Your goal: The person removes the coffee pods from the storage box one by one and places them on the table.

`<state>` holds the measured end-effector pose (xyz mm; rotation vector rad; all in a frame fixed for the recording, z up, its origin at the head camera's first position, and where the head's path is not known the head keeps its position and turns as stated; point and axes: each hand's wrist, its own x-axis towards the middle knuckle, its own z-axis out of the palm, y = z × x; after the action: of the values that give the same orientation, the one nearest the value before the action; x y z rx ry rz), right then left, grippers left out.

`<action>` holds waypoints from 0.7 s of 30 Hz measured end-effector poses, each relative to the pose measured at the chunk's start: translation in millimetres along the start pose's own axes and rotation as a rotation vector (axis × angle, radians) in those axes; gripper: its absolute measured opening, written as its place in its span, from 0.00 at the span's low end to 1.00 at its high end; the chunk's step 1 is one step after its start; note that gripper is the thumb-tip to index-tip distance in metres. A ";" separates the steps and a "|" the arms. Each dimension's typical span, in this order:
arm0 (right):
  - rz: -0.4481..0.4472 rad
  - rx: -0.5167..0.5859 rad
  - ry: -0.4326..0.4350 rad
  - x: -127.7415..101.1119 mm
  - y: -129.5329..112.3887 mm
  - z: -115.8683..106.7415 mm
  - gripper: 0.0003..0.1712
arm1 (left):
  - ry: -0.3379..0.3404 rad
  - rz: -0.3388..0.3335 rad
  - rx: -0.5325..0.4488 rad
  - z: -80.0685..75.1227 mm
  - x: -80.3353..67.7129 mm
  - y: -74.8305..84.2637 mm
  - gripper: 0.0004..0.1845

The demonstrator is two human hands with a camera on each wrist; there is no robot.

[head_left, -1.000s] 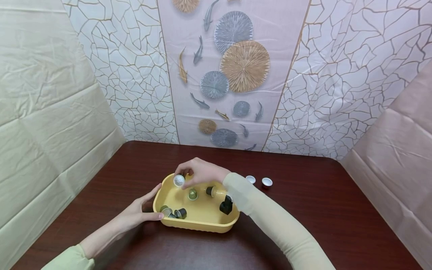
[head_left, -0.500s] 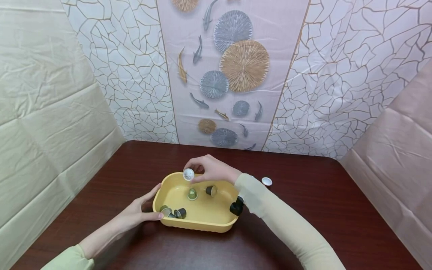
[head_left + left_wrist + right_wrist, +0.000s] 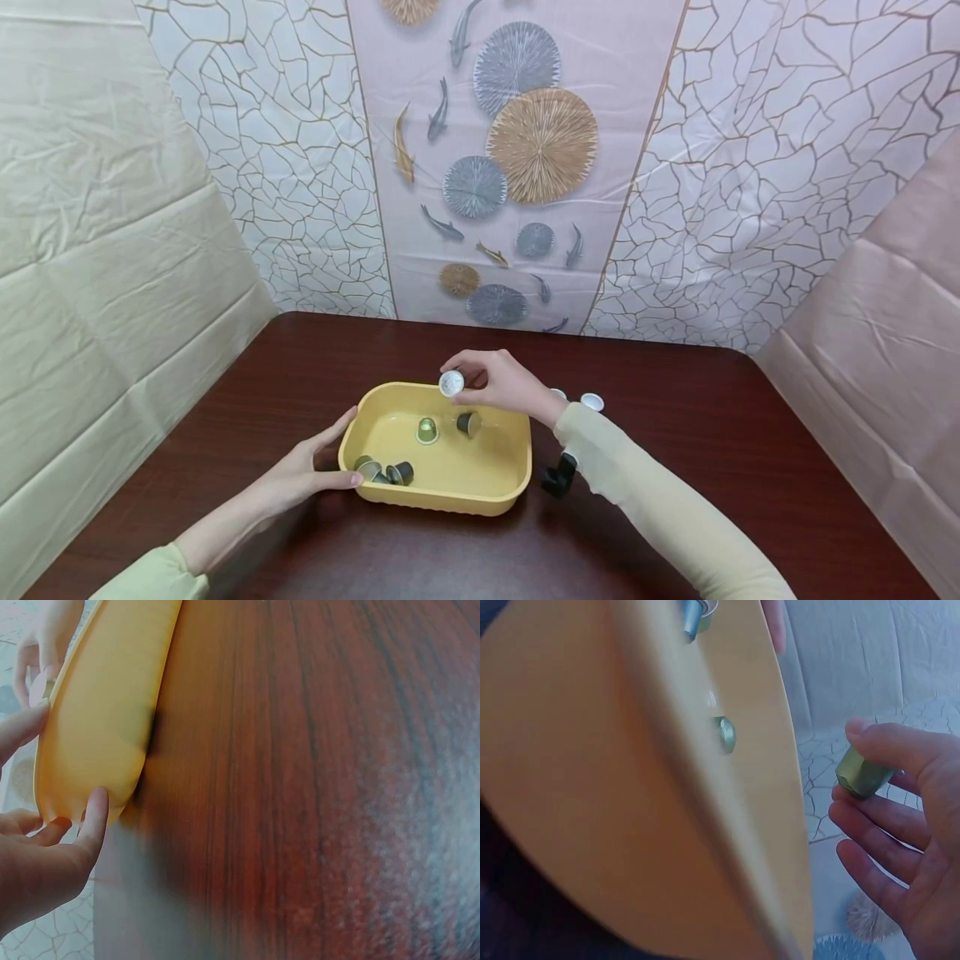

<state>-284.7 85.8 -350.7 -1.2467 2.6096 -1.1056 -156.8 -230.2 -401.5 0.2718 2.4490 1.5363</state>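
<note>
While the right hand [image 3: 501, 385] was raised above the far rim of the yellow tray [image 3: 517, 483], a single coffee capsule [image 3: 452, 382] was pinched between its thumb and fingers [image 3: 885, 754], foil face turned toward the head camera. The capsule was held clear of the tray, just over its back edge. The step in hand was judged to be the carrying of one capsule out of the tray. The next move was judged to call for a short travel to the right and a gentle set-down, foil side kept level.

Left hand [image 3: 303, 477]: laid against the near-left corner of the tray, thumb along the wall and fingers straight on the outside; nothing was gripped, the tray only steadied.

Remaining in the tray: one green capsule [image 3: 427, 430] and one dark capsule [image 3: 468, 423] near the middle; a cluster of three capsules [image 3: 386, 472] at the near-left corner, close to the left thumb.

On the dark wooden surface [image 3: 720, 467]: two white capsules [image 3: 592, 402] just beyond the right wrist, partly hidden by it. Open room was noted to the right of these and along the far edge. The tray's raised rim was noted as the one edge to be cleared.
</note>
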 end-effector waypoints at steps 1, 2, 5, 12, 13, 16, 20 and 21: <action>0.011 0.010 0.012 -2.5 1.3 -0.9 0.22 | -0.001 -0.001 -0.002 0.0 0.0 0.2 0.53; 0.022 0.022 0.027 -5.0 2.6 -1.7 0.22 | -0.002 -0.002 -0.003 0.0 -0.1 0.4 0.53; 0.055 0.063 0.073 -12.3 6.0 -4.4 0.22 | -0.003 -0.002 -0.004 0.2 -0.4 0.7 0.53; 0.086 0.107 0.175 -29.8 14.8 -11.6 0.22 | -0.003 0.003 0.000 0.2 -0.5 1.2 0.53; 0.089 0.108 0.188 -32.0 16.4 -12.6 0.23 | -0.003 0.002 0.001 0.0 -0.4 1.3 0.53; 0.117 0.120 0.221 -38.6 20.7 -16.0 0.23 | -0.003 -0.001 0.004 -0.3 -0.2 1.2 0.53; 0.170 0.151 0.257 -49.1 23.6 -20.6 0.24 | -0.007 -0.002 -0.001 -0.3 0.4 0.3 0.53; 0.183 0.155 0.268 -51.9 24.4 -21.5 0.24 | -0.007 -0.002 -0.001 -0.2 0.6 0.0 0.53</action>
<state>-272.8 144.6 -362.8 -0.8630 2.6883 -1.4951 -157.4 -230.2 -401.4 0.2748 2.4425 1.5330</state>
